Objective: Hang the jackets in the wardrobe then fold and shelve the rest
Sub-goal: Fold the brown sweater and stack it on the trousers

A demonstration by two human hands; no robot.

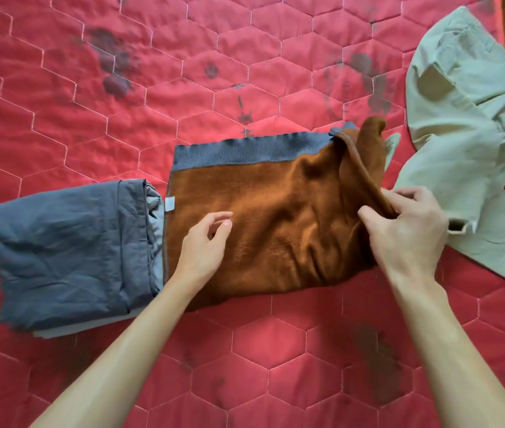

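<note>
A brown fleece garment (263,217) with a grey ribbed band along its far edge lies partly folded in the middle of the red quilt. My right hand (408,230) pinches a raised fold of its brown fabric at the right side. My left hand (204,245) hovers over the garment's left part with fingers loosely curled, holding nothing. To the left lies a folded dark grey garment (69,251), its edge touching the brown one. A pale green garment (467,134) lies crumpled at the right.
The red quilt (275,366) with hexagon stitching and dark stains covers the whole surface. Its right edge (501,23) runs past the pale green garment, with a dark strip beyond it.
</note>
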